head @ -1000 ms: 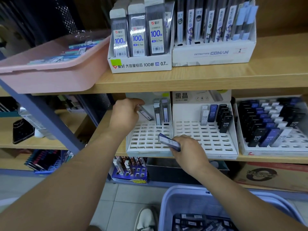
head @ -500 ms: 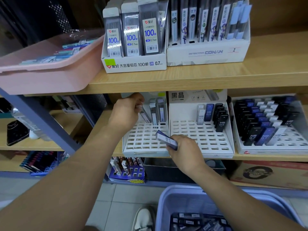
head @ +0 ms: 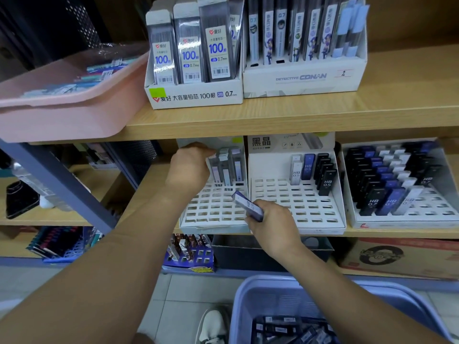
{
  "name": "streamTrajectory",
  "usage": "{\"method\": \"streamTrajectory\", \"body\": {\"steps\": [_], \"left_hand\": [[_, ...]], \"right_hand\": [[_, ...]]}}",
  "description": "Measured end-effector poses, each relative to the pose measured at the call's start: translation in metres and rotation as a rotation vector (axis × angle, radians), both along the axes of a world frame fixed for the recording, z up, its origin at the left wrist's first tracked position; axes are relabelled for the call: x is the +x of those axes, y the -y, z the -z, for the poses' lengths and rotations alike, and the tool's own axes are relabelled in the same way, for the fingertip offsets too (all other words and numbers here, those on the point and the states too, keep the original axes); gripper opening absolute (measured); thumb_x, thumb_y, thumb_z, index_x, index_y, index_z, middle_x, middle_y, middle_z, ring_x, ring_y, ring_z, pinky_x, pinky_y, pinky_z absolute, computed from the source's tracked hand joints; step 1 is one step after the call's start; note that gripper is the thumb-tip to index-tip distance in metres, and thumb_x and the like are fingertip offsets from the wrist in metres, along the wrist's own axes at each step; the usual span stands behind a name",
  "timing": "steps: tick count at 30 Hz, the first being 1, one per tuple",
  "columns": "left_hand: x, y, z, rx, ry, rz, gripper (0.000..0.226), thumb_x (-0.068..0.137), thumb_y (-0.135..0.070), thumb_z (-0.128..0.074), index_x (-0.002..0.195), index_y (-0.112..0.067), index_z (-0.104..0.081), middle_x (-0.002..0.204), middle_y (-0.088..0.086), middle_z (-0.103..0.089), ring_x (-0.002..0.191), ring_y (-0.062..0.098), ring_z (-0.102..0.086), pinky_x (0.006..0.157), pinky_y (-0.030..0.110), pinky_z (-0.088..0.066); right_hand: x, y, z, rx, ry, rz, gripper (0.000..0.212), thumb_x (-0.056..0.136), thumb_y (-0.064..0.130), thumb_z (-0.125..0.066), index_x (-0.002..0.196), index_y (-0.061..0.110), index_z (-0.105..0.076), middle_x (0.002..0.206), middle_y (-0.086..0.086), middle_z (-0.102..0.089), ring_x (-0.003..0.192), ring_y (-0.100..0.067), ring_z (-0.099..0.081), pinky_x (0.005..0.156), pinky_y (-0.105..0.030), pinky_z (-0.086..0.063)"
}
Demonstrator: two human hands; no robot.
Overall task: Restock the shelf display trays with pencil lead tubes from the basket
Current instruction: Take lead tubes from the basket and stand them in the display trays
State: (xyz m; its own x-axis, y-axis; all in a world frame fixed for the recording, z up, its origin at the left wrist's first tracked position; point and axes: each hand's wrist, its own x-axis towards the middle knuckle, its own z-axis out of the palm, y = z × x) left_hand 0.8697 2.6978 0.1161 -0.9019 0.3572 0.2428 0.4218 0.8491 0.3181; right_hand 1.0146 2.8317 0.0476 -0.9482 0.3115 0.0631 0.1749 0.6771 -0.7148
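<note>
Left arm stretched forward and up, left hand (head: 190,167) back-up at the rear of the left display tray (head: 211,212), wrist bent, fingers curled in against the leftmost of the upright pale tubes (head: 228,167) standing in the back row; fingertips hidden by the hand, can't tell if it pinches a tube or only touches. Right arm reaches in from lower right, right hand (head: 270,219) low at the tray fronts, thumb and fingers pinching a blue lead tube (head: 248,206) marked HB 0.5. The tube is tilted, top end pointing up-left, over the seam between the left tray and the middle tray (head: 293,202). Lavender basket (head: 260,289) below by the floor, more lead tubes (head: 285,326) loose inside.
</note>
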Motion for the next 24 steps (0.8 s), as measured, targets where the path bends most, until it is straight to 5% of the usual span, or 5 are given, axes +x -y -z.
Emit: {"method": "streamTrajectory", "body": {"steps": [5,8,12,15,24], "left_hand": [[0.008,0.006,-0.001,-0.014,-0.046,0.080,0.058,0.082,0.008,-0.048,0.133,-0.018,-0.054,0.138,0.010,-0.050,0.124,0.029,-0.048,0.103,0.029,-0.042],[0.022,0.003,-0.016,0.120,-0.014,0.064,0.042,0.084,0.005,-0.048,0.117,-0.016,-0.064,0.122,0.008,-0.059,0.111,0.025,-0.055,0.093,0.028,-0.047],[0.052,-0.006,-0.043,0.394,0.648,0.190,0.015,0.092,-0.013,-0.058,0.095,-0.021,-0.070,0.095,0.001,-0.072,0.086,0.014,-0.066,0.084,0.033,-0.056],[0.065,-0.007,-0.043,0.403,0.915,0.378,0.018,0.088,-0.013,-0.064,0.105,-0.017,-0.069,0.096,0.008,-0.073,0.085,0.016,-0.070,0.080,0.025,-0.056],[0.067,-0.001,-0.048,0.563,0.887,0.325,0.016,0.075,-0.002,-0.071,0.090,-0.007,-0.070,0.076,0.007,-0.072,0.068,0.012,-0.068,0.063,0.017,-0.054]], "right_hand": [[0.001,-0.003,-0.005,-0.258,0.004,0.016,0.011,0.095,0.025,-0.060,0.085,0.023,-0.056,0.070,0.008,-0.054,0.065,-0.013,-0.052,0.055,-0.021,-0.038],[0.007,-0.008,-0.019,-0.816,0.108,0.044,0.009,0.096,0.025,-0.059,0.101,0.018,-0.064,0.079,0.001,-0.063,0.058,-0.012,-0.049,0.046,-0.020,-0.036],[0.021,-0.016,-0.032,-1.268,0.255,-0.088,0.024,0.095,0.025,-0.061,0.110,0.009,-0.070,0.078,-0.006,-0.063,0.051,-0.011,-0.041,0.035,-0.015,-0.021],[0.028,-0.016,-0.039,-1.381,0.256,-0.138,0.026,0.095,0.022,-0.059,0.112,0.005,-0.070,0.077,-0.007,-0.061,0.052,-0.011,-0.042,0.034,-0.013,-0.020],[0.049,-0.034,-0.053,-1.210,0.246,-0.106,0.034,0.080,0.030,-0.067,0.102,0.004,-0.067,0.075,-0.013,-0.067,0.046,-0.008,-0.039,0.034,-0.013,-0.021]]}}
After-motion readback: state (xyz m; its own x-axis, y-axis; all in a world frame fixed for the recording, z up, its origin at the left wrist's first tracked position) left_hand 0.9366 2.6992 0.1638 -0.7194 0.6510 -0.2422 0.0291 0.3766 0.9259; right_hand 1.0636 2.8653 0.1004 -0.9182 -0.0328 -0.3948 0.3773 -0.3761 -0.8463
